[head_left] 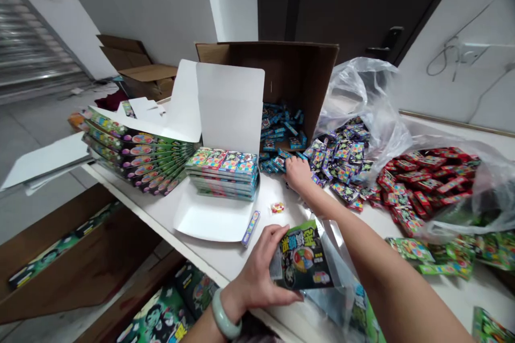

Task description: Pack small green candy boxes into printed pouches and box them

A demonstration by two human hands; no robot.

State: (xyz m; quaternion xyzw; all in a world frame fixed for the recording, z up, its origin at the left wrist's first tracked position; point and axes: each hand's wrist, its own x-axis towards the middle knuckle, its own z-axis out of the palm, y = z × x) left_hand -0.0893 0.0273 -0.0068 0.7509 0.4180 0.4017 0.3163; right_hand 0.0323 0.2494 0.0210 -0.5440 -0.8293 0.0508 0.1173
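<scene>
Head view, left hand (255,273) holding packet (303,257), inverted lettering (300,244), right hand (298,175) on sachets (338,163)

Work surface (217,262), viewed from above. Centre: an open white box (229,107) with a stack of flat boxes (222,174) on its front flap. Behind it: a cardboard carton (277,59) lying on its side, with small packets (281,128) inside. Left: a fanned row of boxes (137,153) along the surface edge. Right of the carton: loose packets (338,163) in front of a plastic bag (362,102). Far right: a second plastic bag (483,193) around wrapped sweets (426,182). Foreground: the left hand (257,273) holds a flat packet (303,257) near the front edge; the right hand (298,174) lies against the loose packets. Below the edge: an open carton (68,257).
</scene>
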